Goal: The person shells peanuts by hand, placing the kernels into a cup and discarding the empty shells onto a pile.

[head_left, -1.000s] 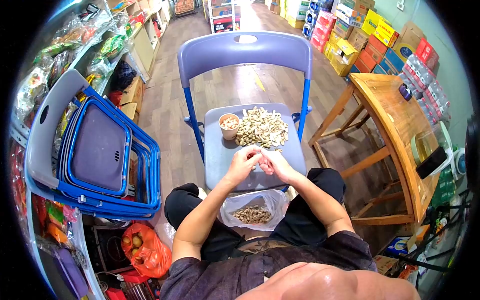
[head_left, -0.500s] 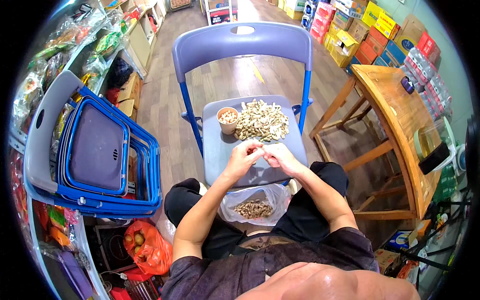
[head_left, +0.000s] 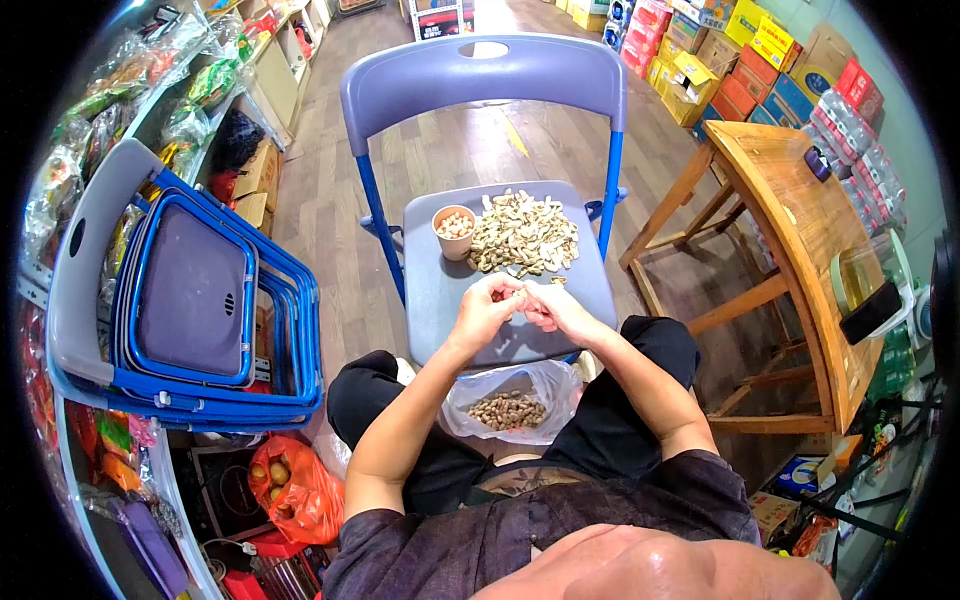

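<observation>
Over the front of a grey folding chair seat (head_left: 425, 300), my left hand (head_left: 490, 305) and my right hand (head_left: 556, 308) meet fingertip to fingertip. Both are closed in a pinch around what looks like a peanut, mostly hidden by the fingers. Just beyond them lies a heap of unshelled peanuts (head_left: 525, 235), with a stray one close to my right hand. A paper cup (head_left: 455, 248) holding shelled pinkish peanuts (head_left: 456, 224) stands at the heap's left. Below the seat's front edge, between my legs, a clear plastic bag (head_left: 562, 400) holds brownish peanut shells or pods (head_left: 508, 410).
Folded blue-framed chairs (head_left: 200, 290) lean at the left by shelves of packaged goods (head_left: 140, 70). A red bag (head_left: 310, 500) with round produce sits low left. To the right stands a wooden table (head_left: 800, 240) with a phone (head_left: 869, 317); stacked boxes (head_left: 750, 80) line the back.
The fingers have shifted slightly against each other, the right hand's fingers curling more. The hands stay together over the seat, and the view has tilted a little.
</observation>
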`<state>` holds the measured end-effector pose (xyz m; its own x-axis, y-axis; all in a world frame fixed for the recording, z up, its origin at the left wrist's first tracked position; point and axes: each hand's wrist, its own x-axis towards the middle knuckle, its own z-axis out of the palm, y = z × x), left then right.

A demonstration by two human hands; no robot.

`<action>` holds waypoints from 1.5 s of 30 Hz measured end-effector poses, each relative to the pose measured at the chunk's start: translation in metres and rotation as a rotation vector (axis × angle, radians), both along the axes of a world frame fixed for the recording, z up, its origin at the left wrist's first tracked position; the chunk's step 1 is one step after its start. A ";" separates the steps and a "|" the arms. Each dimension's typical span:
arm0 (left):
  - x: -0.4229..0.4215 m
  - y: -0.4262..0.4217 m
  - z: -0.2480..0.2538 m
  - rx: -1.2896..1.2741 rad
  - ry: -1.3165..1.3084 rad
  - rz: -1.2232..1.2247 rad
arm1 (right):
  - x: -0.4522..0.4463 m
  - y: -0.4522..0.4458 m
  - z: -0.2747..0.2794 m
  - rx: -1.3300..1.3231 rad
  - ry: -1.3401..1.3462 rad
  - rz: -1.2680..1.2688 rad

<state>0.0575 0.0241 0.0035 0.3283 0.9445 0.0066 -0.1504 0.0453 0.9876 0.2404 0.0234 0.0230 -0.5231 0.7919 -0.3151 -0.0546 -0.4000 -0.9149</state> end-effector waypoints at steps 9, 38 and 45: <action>0.002 -0.003 0.004 -0.028 -0.058 0.010 | -0.001 0.001 -0.002 0.020 0.047 0.000; 0.000 0.011 0.005 0.002 -0.074 -0.007 | -0.011 0.006 0.000 -0.024 0.118 -0.044; 0.004 0.005 -0.002 0.027 -0.026 0.022 | -0.003 0.011 -0.008 0.011 0.069 0.086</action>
<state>0.0611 0.0289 0.0019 0.3072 0.9508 0.0407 -0.1771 0.0151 0.9841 0.2371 0.0345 0.0149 -0.6094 0.7463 -0.2678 -0.0832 -0.3961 -0.9144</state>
